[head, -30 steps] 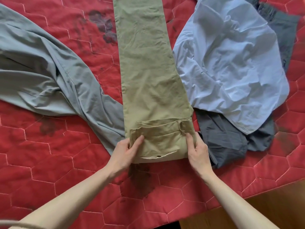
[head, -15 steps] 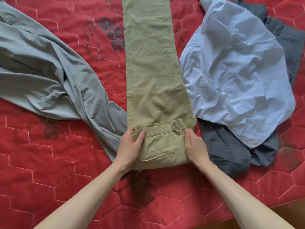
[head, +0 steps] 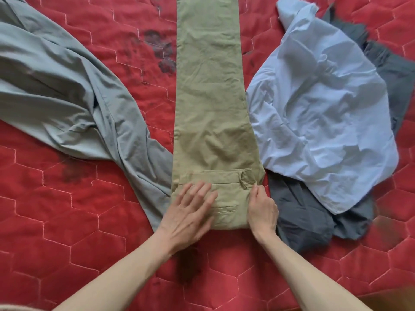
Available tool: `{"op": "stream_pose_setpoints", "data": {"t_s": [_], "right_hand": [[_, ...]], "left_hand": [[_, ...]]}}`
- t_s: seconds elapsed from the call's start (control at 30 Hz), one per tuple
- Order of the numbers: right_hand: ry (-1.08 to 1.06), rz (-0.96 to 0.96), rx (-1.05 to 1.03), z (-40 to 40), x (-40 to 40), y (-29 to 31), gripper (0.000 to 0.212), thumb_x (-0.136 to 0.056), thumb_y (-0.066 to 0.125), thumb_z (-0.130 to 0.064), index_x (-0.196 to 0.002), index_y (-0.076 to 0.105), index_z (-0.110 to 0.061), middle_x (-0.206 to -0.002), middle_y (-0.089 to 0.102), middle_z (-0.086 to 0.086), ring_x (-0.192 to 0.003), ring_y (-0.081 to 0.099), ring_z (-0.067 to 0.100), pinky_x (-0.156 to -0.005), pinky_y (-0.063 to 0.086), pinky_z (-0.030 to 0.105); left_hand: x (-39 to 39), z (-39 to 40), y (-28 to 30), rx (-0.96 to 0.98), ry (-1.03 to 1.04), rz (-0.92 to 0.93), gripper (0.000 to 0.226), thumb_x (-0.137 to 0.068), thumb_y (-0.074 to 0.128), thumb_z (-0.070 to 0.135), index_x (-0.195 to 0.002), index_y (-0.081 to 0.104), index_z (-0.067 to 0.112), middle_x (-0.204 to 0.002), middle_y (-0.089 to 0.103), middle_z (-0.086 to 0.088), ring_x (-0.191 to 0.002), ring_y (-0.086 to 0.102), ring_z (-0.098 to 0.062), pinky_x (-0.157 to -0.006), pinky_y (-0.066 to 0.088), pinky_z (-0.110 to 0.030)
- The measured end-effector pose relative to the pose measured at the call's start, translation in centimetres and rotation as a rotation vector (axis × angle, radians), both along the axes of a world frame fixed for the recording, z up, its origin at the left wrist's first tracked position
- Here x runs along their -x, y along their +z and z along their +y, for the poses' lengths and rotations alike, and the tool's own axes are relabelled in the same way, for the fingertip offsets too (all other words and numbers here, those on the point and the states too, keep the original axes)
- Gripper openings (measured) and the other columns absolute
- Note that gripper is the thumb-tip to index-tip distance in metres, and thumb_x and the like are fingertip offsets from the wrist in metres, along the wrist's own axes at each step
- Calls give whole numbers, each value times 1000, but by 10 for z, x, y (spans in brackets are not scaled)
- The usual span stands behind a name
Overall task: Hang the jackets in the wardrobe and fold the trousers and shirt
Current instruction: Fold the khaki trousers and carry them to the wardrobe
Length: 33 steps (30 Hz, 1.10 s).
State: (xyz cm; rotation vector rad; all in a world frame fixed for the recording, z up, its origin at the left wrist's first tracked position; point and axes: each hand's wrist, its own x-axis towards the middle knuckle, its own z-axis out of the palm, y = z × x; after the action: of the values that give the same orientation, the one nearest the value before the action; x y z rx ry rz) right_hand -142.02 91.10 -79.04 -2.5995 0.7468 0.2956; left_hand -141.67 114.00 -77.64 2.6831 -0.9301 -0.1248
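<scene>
Red quilted bedcover (head: 67, 221) with a stitched hexagon pattern is seen over almost the whole view, and several dark stains are spread on it, above the middle, at the left and between the forearms. A small piece of brown wooden floor (head: 399, 301) is shown at the lower right corner. Nothing more of the room can be made out.

The khaki trousers (head: 211, 97) are laid flat in the middle, as one long strip which runs from the upper edge toward the person. The waist end is folded over onto the legs, so that the waistband with a belt loop lies across the strip. The left hand (head: 190, 212) is laid flat on this folded part, with the fingers straight and spread. The right hand (head: 261, 209) is placed at the right edge of the fold, and the edge is pinched between the thumb and the curled fingers. The two hands are kept apart, one at each side of the fold.

A grey-green garment (head: 67, 97) is spread at the left and its lower end touches the trousers. A crumpled light blue shirt (head: 325, 120) is lying at the right, partly on a dark grey garment (head: 303, 221)
</scene>
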Motion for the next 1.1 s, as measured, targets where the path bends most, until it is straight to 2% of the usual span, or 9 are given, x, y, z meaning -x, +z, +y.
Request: {"op": "stream_pose_setpoints", "data": {"t_s": [0.13,0.27,0.37,0.47,0.53,0.63,0.87,1.0,1.1], "right_hand": [[-29,-87,-24,-4,-3,-4,33,-111,40,-27,-94,56,-4,-74,68,28,-70,66,50,-60,36,43],[19,44,0,-10,-9,-6,34,-111,32,-35,-103,54,-10,-89,71,23,-86,67,47,-66,38,44],[34,-91,32,-7,-6,-1,26,-107,41,-34,-120,54,-15,-114,62,13,-104,62,38,-76,47,46],[172,-198,159,1,6,-1,55,-101,49,-36,-150,46,-13,-149,46,12,-134,49,32,-107,42,47],[479,-219,115,4,12,-6,61,-104,46,-42,-159,39,-15,-165,33,11,-153,32,27,-123,29,47],[806,-154,49,0,18,-27,70,-104,39,-58,-162,32,-20,-171,22,5,-159,17,22,-124,25,54],[868,-28,62,-3,14,-38,86,-98,42,-68,-165,20,-20,-174,9,5,-161,6,24,-126,14,53],[1009,20,49,-15,11,-25,98,-92,43,-80,-166,14,-23,-174,3,11,-161,2,32,-124,17,58],[1175,48,138,-23,14,-14,105,-82,56,-66,-167,9,-25,-173,1,15,-159,1,41,-124,15,60]], "left_hand": [[5,7,-5,-165,-93,184,90,-89,56,54,-164,25,16,-172,15,-11,-160,11,-31,-125,22,-54],[-3,5,-11,-325,-114,231,119,-70,66,56,-166,9,16,-172,3,-17,-158,1,-43,-126,18,-56],[-9,-1,-11,-415,-87,266,134,-62,75,56,-166,0,18,-172,-6,-21,-157,-4,-47,-126,15,-58],[-8,-11,-13,-434,-29,289,136,-61,79,56,-166,1,18,-172,-4,-21,-157,-2,-48,-125,16,-59],[-6,-13,-15,-423,-9,297,134,-61,77,55,-166,3,18,-172,-2,-21,-157,-2,-48,-125,17,-60],[-6,-13,-21,-407,-22,285,128,-63,71,54,-166,5,17,-171,0,-22,-156,0,-49,-125,15,-60],[-6,-13,-33,-374,-29,297,110,-75,54,62,-166,12,15,-171,4,-23,-156,3,-51,-124,10,-60],[-10,-14,-26,-400,-28,335,111,-74,51,65,-165,15,14,-170,7,-24,-155,7,-53,-123,10,-60],[-11,-14,-26,-409,-41,384,118,-66,60,64,-165,19,15,-170,9,-24,-154,9,-53,-122,11,-60]]}}
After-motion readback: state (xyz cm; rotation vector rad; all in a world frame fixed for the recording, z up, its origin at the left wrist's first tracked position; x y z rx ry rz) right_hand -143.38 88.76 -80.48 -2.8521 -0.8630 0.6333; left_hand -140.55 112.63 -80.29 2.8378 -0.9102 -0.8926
